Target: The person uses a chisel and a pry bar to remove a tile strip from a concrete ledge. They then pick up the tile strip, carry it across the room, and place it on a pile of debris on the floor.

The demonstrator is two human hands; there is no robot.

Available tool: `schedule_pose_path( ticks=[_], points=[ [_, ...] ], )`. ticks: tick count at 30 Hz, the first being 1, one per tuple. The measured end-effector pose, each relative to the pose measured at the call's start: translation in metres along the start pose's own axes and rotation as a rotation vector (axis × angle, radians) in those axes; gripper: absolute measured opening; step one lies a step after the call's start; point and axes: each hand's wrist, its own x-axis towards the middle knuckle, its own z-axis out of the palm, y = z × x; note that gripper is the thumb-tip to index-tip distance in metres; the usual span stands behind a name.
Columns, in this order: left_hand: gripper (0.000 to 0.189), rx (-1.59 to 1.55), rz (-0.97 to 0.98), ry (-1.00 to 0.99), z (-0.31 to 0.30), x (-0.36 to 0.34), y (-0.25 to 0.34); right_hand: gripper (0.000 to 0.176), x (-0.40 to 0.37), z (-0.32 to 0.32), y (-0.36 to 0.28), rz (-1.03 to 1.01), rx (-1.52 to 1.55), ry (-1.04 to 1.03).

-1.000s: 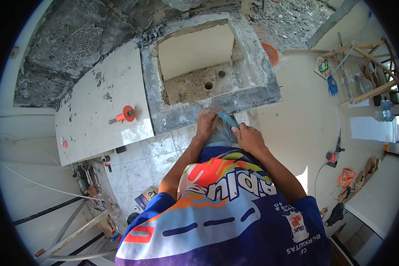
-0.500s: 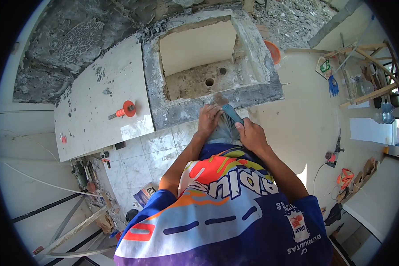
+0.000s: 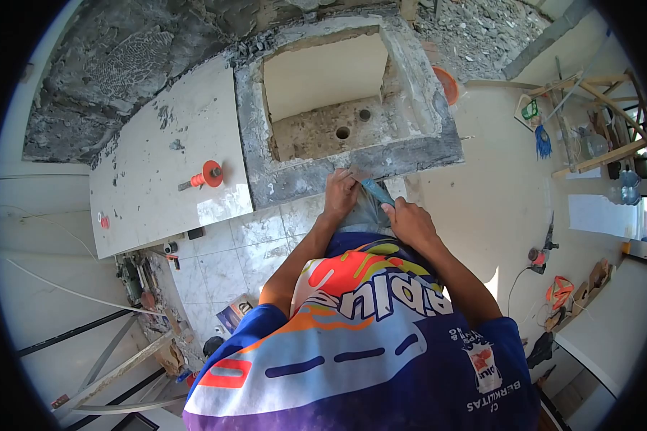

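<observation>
A blue-handled tool point(image 3: 377, 192) lies between left hand point(image 3: 341, 192) and right hand point(image 3: 410, 219).

This area is an interior room under renovation. Indicators visible from here: a counter point(image 3: 151, 165) with a rough rectangular opening point(image 3: 327, 75), an unfinished mortar surface point(image 3: 129, 65) adjoining it, a rubble heap point(image 3: 482, 43), and a corded power tool point(image 3: 538, 257) lying on the floor point(image 3: 446, 205).

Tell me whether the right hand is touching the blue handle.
Touching: the head view shows the right hand closed on the lower end of the blue handle, with no gap between them.
</observation>
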Motion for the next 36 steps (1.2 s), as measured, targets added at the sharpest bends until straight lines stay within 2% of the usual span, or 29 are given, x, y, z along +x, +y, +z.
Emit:
schedule_pose_path(
  ticks=[1, 4, 7, 10, 16, 19, 22, 25, 28, 30, 34, 36],
  points=[
    [0.013, -0.011, 0.000, 0.008, 0.001, 0.005, -0.003, 0.044, 0.003, -0.003, 0.000, 0.004, -0.039, -0.017],
    [0.012, -0.041, -0.030, 0.014, 0.005, -0.002, -0.005, 0.045, 0.001, -0.008, -0.002, -0.051, 0.150, 0.124],
    [0.012, -0.030, -0.029, 0.015, 0.003, 0.001, -0.002, 0.045, 0.002, -0.008, -0.003, -0.083, 0.187, 0.151],
    [0.011, -0.011, -0.011, 0.015, 0.001, -0.001, 0.000, 0.044, 0.004, -0.005, -0.001, 0.011, -0.009, -0.032],
    [0.012, -0.008, -0.043, 0.021, 0.008, -0.006, -0.003, 0.047, 0.003, -0.016, -0.011, -0.093, 0.250, 0.130],
    [0.011, 0.020, -0.039, 0.003, 0.009, -0.009, -0.008, 0.045, 0.009, 0.000, 0.000, 0.009, 0.009, -0.016],
    [0.012, -0.009, -0.020, 0.038, 0.008, -0.005, -0.004, 0.044, 0.007, -0.007, 0.000, -0.012, 0.075, 0.031],
    [0.013, -0.030, -0.022, 0.029, 0.004, -0.004, 0.000, 0.043, 0.008, -0.008, -0.005, -0.114, 0.219, 0.189],
    [0.014, -0.034, -0.011, 0.037, 0.005, -0.002, -0.001, 0.042, 0.007, 0.004, 0.007, -0.118, 0.166, 0.139],
    [0.015, -0.038, -0.002, 0.049, 0.005, -0.003, -0.001, 0.046, 0.009, 0.018, 0.023, -0.059, 0.198, 0.162],
    [0.016, -0.033, 0.020, -0.006, -0.002, -0.003, 0.002, 0.055, 0.025, 0.004, 0.038, 0.131, 0.237, 0.217],
    [0.016, -0.023, 0.025, -0.039, -0.003, -0.004, 0.005, 0.058, 0.037, 0.005, 0.065, 0.250, 0.285, 0.426]
  ],
)
